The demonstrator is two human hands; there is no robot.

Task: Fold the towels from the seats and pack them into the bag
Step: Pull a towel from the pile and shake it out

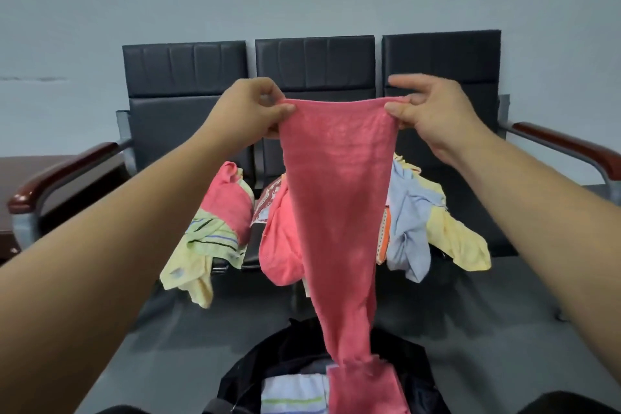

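Observation:
A pink towel (pixel 339 198) hangs lengthwise in front of me. My left hand (pixel 250 109) pinches its top left corner and my right hand (pixel 433 112) pinches its top right corner, so the top edge is stretched level between them. The towel's lower end reaches down over the open black bag (pixel 416 380) on the floor below. A folded white towel with green and blue stripes (pixel 292 395) and a pink towel (pixel 366 390) lie inside the bag. Several loose towels in pink, yellow, blue and orange (pixel 413 218) are heaped on the black seats (pixel 188 124).
The row of three black seats stands against a pale wall, with brown armrests on the left (pixel 64 175) and on the right (pixel 571 144). A yellow striped towel (pixel 201 245) droops over the seat's front edge. Grey floor lies around the bag.

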